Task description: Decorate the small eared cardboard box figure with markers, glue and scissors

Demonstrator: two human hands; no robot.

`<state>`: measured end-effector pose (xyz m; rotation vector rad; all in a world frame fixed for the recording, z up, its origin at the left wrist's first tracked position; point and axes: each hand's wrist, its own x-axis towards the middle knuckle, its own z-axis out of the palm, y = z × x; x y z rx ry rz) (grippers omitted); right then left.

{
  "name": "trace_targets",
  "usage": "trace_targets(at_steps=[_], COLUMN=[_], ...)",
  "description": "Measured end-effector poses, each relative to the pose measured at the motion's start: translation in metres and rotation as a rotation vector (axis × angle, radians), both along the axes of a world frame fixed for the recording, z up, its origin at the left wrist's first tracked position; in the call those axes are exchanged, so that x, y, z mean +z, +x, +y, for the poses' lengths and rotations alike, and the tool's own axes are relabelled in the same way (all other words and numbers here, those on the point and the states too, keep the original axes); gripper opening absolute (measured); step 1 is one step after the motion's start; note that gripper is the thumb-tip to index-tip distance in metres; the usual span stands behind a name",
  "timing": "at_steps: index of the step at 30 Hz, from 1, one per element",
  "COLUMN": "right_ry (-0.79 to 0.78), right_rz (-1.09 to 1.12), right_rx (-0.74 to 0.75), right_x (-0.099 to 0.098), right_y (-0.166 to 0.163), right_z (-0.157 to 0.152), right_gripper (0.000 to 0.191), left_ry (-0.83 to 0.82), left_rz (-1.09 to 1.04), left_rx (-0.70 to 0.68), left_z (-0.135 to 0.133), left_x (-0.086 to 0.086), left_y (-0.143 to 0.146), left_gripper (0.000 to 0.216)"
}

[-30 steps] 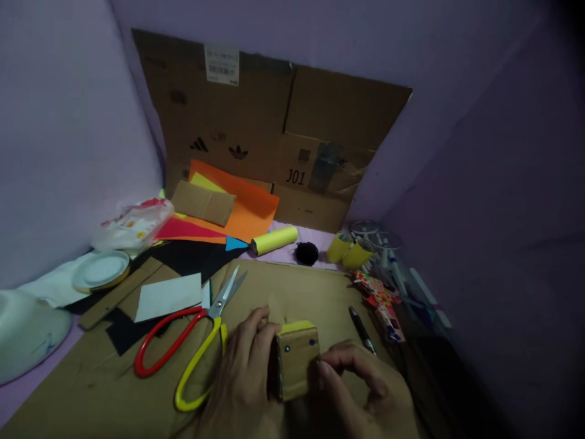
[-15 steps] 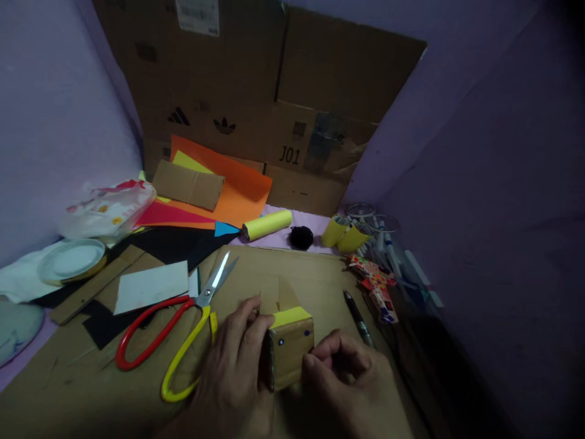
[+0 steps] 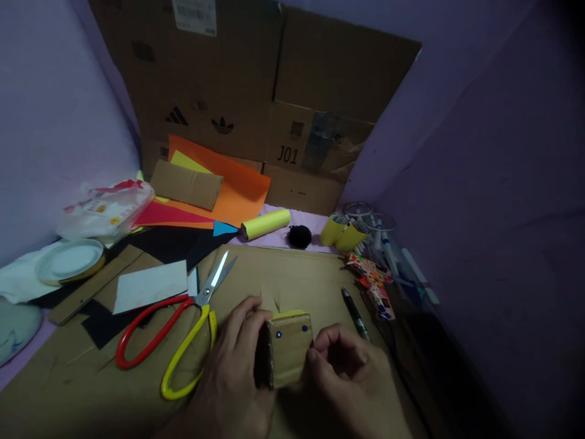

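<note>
A small cardboard box (image 3: 290,356) stands in front of me, its brown face toward me with two dark blue dots near the top. A thin strip of its yellow top shows above that face. My left hand (image 3: 235,360) grips the box from its left side, fingers wrapped behind the edge. At the right edge of the box, my right hand (image 3: 351,372) is closed in a pinch, thumb and forefinger touching that edge. Whatever sits between those fingertips is too small to make out. Scissors (image 3: 205,299) with red and yellow handles lie partly open left of my left hand.
Right of the box lies a pen (image 3: 355,314), near a patterned wrapper (image 3: 372,283). Behind are a yellow tube (image 3: 265,224), black yarn (image 3: 300,236) and yellow rolls (image 3: 342,233). Cardboard scraps (image 3: 150,286) and coloured paper (image 3: 237,189) lie left. A large cardboard sheet (image 3: 210,79) stands at the back.
The box has tipped so its front face shows more squarely and less of the yellow top is visible. Both hands keep nearly the same places, and the view has shifted slightly.
</note>
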<state>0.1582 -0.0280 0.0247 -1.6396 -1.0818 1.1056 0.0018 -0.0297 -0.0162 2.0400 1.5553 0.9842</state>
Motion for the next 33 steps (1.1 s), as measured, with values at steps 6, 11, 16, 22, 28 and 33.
trace_targets(at_steps=[6, 11, 16, 22, 28, 33], right_ry=[-0.021, -0.007, 0.174, 0.442, 0.661, 0.713], right_rz=[0.157, 0.191, -0.050, -0.316, -0.433, -0.468], right_rx=[0.032, 0.019, 0.061, 0.301, 0.304, 0.335], right_x=[-0.001, -0.006, -0.007, -0.009, -0.013, -0.016], right_y=[0.004, 0.005, 0.009, 0.015, 0.013, 0.013], right_z=[-0.001, -0.001, -0.004, -0.005, -0.007, -0.006], right_gripper=[0.022, 0.027, 0.021, 0.019, 0.012, 0.012], left_ry=[0.050, -0.011, -0.027, -0.017, -0.011, -0.011], left_rz=[0.005, -0.023, -0.035, -0.062, -0.024, -0.041], left_rx=[0.021, 0.034, 0.002, 0.010, -0.037, -0.017], left_z=[-0.001, -0.003, -0.004, -0.005, -0.005, -0.005], left_x=[0.000, 0.000, 0.000, 0.003, 0.003, 0.003], left_y=[0.001, 0.005, 0.005, 0.007, 0.004, 0.002], left_gripper=[0.045, 0.044, 0.046, 0.038, 0.043, 0.051])
